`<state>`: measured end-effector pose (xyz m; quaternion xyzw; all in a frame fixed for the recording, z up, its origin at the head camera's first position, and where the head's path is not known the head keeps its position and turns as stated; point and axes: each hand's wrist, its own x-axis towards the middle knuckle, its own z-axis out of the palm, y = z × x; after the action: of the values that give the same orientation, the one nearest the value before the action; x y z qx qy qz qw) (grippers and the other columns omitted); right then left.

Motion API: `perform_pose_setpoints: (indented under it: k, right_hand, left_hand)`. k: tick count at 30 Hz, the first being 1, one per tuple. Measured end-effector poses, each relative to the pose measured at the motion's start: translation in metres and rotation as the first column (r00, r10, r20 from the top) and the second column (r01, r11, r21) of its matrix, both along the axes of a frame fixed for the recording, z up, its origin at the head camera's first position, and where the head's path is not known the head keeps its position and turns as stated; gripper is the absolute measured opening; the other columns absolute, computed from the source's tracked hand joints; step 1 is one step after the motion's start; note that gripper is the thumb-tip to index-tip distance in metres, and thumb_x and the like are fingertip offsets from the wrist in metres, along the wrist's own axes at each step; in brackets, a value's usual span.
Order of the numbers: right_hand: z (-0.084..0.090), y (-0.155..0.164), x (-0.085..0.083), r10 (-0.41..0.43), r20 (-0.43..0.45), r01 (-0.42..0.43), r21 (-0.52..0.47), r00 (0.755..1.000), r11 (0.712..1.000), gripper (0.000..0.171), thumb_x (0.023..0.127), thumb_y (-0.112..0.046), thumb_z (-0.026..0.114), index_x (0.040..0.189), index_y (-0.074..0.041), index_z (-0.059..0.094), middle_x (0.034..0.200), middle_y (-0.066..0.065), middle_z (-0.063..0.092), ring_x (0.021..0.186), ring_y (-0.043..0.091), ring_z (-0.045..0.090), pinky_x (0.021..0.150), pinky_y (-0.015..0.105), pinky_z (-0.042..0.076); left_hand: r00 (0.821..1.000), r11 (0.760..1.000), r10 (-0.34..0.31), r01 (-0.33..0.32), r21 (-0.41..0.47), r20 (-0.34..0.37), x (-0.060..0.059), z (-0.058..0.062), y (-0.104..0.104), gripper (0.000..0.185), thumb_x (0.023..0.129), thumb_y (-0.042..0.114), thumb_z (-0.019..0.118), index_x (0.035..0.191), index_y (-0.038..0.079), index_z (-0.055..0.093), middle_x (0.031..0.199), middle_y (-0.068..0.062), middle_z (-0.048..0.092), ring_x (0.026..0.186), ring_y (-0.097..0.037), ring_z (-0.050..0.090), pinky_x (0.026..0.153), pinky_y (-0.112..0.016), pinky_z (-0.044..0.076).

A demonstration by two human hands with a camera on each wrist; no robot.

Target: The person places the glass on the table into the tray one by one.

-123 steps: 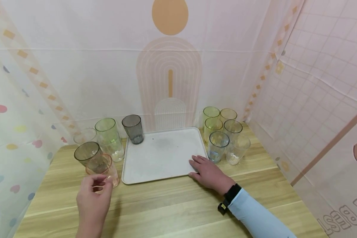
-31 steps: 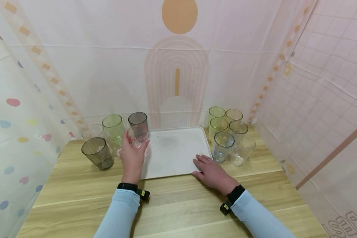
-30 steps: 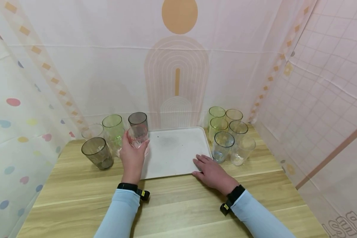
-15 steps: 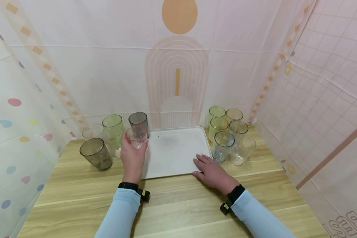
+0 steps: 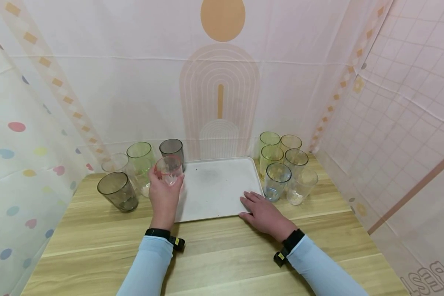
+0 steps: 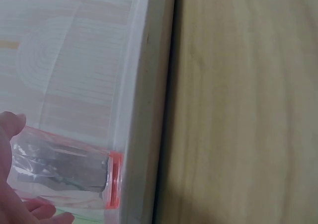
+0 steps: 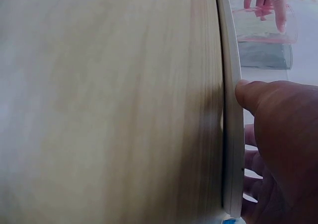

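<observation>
My left hand [image 5: 164, 201] grips a clear pink-tinted drinking glass [image 5: 169, 165], upright over the left part of a white tray [image 5: 214, 193]. In the left wrist view, the glass's red-rimmed base [image 6: 114, 179] sits close by the tray's front edge, fingers and thumb on either side. Just behind it a dark grey glass [image 5: 172, 147] stands at the tray's back left corner. My right hand [image 5: 264, 214] rests with fingers spread on the tray's front right corner. The right wrist view shows its thumb [image 7: 248, 95] against the tray's rim.
Left of the tray stand a smoky brown glass [image 5: 118, 193], a green glass [image 5: 139, 154] and clear ones. On the right, several green, amber, grey, blue and clear glasses [image 5: 275, 181] crowd together. A patterned curtain [image 5: 133, 82] closes the back of the wooden table [image 5: 222, 255].
Since the earliest frame my left hand has brought the pink glass from the left of the table over the tray. The smoky brown glass has shifted slightly left. My right hand stays put.
</observation>
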<state>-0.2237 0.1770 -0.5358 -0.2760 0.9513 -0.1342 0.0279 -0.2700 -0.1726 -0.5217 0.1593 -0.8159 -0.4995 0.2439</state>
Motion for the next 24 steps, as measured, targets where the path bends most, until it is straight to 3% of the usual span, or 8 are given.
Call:
perform_pose_setpoints:
  k: [5,12,15,18,21,24]
  right_hand:
    - [0.0,0.001,0.0,0.0,0.003,0.0,-0.006,1.0,1.0,0.061,0.116,-0.043,0.058,0.163,-0.005,0.053,0.173,0.019,0.043,0.161,0.042,0.037,0.131,0.056,0.033]
    - [-0.001,0.001,-0.001,0.001,0.009,-0.001,0.005,1.0,1.0,0.062,0.116,-0.045,0.056,0.165,-0.007,0.052,0.173,0.017,0.042,0.162,0.041,0.036,0.132,0.055,0.033]
    - [0.0,0.0,0.0,0.003,0.015,-0.003,0.001,1.0,1.0,0.062,0.116,-0.044,0.056,0.165,-0.006,0.052,0.173,0.018,0.042,0.162,0.042,0.036,0.132,0.055,0.032]
    - [0.001,0.0,0.0,0.005,0.019,-0.005,-0.001,1.0,1.0,0.062,0.116,-0.044,0.057,0.164,-0.005,0.051,0.173,0.018,0.042,0.162,0.042,0.036,0.132,0.055,0.032]
    - [0.0,0.001,0.0,0.002,0.012,-0.002,0.0,1.0,1.0,0.062,0.116,-0.044,0.057,0.164,-0.005,0.052,0.173,0.018,0.042,0.162,0.042,0.036,0.132,0.056,0.033]
    - [-0.001,0.001,0.0,0.0,0.004,0.0,-0.001,1.0,1.0,0.061,0.116,-0.043,0.058,0.164,-0.005,0.053,0.173,0.018,0.043,0.161,0.042,0.037,0.131,0.056,0.034]
  left_hand:
    - [1.0,1.0,-0.011,0.011,0.013,0.006,0.016,0.004,-0.005,0.1,0.093,0.044,0.091,0.169,0.011,0.033,0.163,-0.021,0.052,0.151,-0.04,0.049,0.125,-0.061,0.04]
    - [1.0,0.997,-0.013,0.012,-0.074,-0.009,0.058,0.011,-0.025,0.079,0.095,0.042,0.088,0.154,0.003,0.052,0.15,-0.021,0.06,0.141,-0.04,0.056,0.116,-0.058,0.048]
    - [0.997,0.99,0.032,-0.041,-0.135,-0.067,0.077,0.014,-0.041,0.062,0.095,0.034,0.089,0.142,0.002,0.063,0.136,-0.02,0.065,0.125,-0.037,0.062,0.103,-0.051,0.051]
    - [0.983,0.974,0.07,-0.104,-0.2,-0.171,0.091,0.015,-0.063,0.045,0.094,0.022,0.089,0.128,-0.001,0.07,0.122,-0.021,0.065,0.112,-0.037,0.061,0.09,-0.045,0.046]
    - [0.964,0.95,0.103,-0.168,-0.263,-0.243,0.096,0.014,-0.086,0.038,0.091,0.014,0.089,0.12,-0.003,0.072,0.115,-0.023,0.06,0.106,-0.04,0.059,0.085,-0.041,0.04]
    - [0.956,0.935,0.143,-0.215,-0.282,-0.256,0.098,0.013,-0.104,0.045,0.091,0.014,0.09,0.125,-0.005,0.068,0.118,-0.023,0.054,0.108,-0.039,0.055,0.085,-0.038,0.037]
